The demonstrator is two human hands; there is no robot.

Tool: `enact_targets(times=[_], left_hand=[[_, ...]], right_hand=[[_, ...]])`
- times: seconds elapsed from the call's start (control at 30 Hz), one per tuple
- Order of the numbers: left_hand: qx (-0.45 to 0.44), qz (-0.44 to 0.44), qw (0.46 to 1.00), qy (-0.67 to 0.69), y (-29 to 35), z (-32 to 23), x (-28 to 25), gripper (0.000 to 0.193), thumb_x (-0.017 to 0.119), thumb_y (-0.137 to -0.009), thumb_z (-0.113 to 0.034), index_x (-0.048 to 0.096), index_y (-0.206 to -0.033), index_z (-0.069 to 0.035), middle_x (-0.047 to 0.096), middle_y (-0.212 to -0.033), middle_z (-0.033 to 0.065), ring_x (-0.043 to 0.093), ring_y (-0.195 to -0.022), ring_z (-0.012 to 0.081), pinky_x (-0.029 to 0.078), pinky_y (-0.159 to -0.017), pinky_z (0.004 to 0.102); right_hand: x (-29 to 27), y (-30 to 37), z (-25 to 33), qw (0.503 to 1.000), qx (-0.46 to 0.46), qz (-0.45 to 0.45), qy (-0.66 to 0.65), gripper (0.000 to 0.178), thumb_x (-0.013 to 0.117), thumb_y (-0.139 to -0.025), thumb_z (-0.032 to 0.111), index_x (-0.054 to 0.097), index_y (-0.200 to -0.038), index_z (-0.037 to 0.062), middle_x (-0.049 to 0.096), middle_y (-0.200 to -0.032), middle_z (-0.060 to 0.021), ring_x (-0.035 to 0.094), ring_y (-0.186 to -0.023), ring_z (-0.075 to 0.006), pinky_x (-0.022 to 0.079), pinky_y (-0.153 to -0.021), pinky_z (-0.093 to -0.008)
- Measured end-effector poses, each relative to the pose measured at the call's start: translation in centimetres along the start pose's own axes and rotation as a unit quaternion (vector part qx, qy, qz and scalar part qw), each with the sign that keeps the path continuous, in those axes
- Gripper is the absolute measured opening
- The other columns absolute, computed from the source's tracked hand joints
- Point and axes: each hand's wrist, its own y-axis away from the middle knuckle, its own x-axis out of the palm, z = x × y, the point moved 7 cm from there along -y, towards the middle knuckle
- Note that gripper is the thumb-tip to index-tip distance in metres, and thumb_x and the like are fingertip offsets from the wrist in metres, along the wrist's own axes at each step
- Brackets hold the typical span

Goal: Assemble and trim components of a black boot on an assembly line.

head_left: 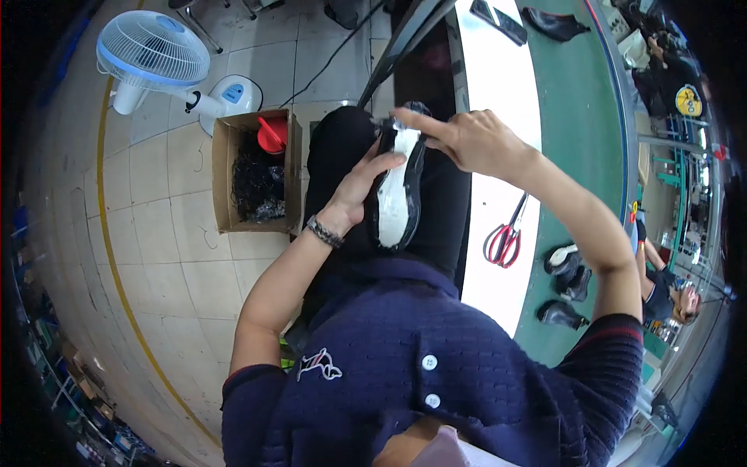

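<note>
A black shoe (pixel 395 198) with a whitish underside faces up over my lap, its long side running away from me. My left hand (pixel 359 185) is closed around its left side, the thumb lying across the pale underside. At the shoe's far end is my right hand (pixel 467 138), its index finger reaching across the edge and the other fingers curled in. Whatever those curled fingers may grip is too small or hidden to make out.
On the white bench strip to my right lie red-handled scissors (pixel 504 243) and, farther off, a phone (pixel 498 21). Beyond it, a green belt (pixel 572 132) carries several black shoes (pixel 562 314). A cardboard box (pixel 226 179) with dark scraps and a fan (pixel 152 50) stand at left.
</note>
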Motion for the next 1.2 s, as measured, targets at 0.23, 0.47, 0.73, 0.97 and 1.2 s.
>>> enact_targets(times=[0.23, 0.47, 0.73, 0.97, 1.2], left_hand=[[-0.013, -0.001, 1.000, 0.004, 0.5, -0.6, 0.9, 0.067, 0.070, -0.085, -0.023, 0.039, -0.143, -0.013, 0.058, -0.112, 0.0004, 0.058, -0.099, 0.0095, 0.049, -0.088, 0.0278], [-0.008, 0.019, 1.000, -0.009, 1.1, -1.4, 1.2, 0.067, 0.071, -0.084, -0.023, 0.040, -0.143, -0.013, 0.058, -0.110, 0.0006, 0.058, -0.098, 0.0101, 0.049, -0.087, 0.0278], [-0.039, 0.001, 0.999, -0.035, 1.2, -1.6, 0.5, 0.070, 0.074, -0.081, -0.022, 0.041, -0.142, -0.013, 0.058, -0.111, 0.0004, 0.057, -0.101, 0.0115, 0.046, -0.092, 0.0288], [-0.063, 0.007, 0.995, -0.079, 1.4, -1.5, -0.1, 0.077, 0.077, -0.077, -0.019, 0.039, -0.143, -0.012, 0.054, -0.118, 0.0009, 0.052, -0.107, 0.0132, 0.043, -0.093, 0.0294], [-0.051, 0.010, 0.997, -0.064, 1.3, -1.8, 0.7, 0.082, 0.077, -0.076, -0.015, 0.035, -0.146, -0.012, 0.054, -0.118, 0.0020, 0.052, -0.109, 0.0142, 0.042, -0.095, 0.0299]], right_hand=[[-0.5, 0.9, 1.0, 0.989, -0.047, -0.135, -0.031, 0.066, 0.054, -0.097, 0.027, 0.017, -0.152, 0.0261, 0.061, -0.059, -0.0121, 0.061, -0.048, -0.0284, 0.053, -0.051, -0.0379], [-1.5, 1.4, 1.8, 0.998, -0.003, -0.061, 0.006, 0.063, 0.052, -0.098, 0.025, 0.020, -0.152, 0.0266, 0.059, -0.056, -0.0102, 0.061, -0.047, -0.0262, 0.052, -0.052, -0.0395], [0.8, 1.5, 1.0, 1.000, 0.025, -0.003, 0.013, 0.062, 0.052, -0.097, 0.025, 0.021, -0.151, 0.0290, 0.058, -0.058, -0.0117, 0.061, -0.050, -0.0282, 0.053, -0.054, -0.0423], [2.2, 1.6, 1.9, 1.000, -0.003, -0.020, -0.016, 0.060, 0.049, -0.100, 0.025, 0.019, -0.152, 0.0271, 0.057, -0.052, -0.0089, 0.062, -0.047, -0.0234, 0.049, -0.044, -0.0352], [2.2, 2.3, 1.6, 0.981, -0.052, -0.141, -0.123, 0.060, 0.050, -0.099, 0.022, 0.021, -0.151, 0.0254, 0.056, -0.051, -0.0093, 0.060, -0.045, -0.0236, 0.050, -0.045, -0.0370]])
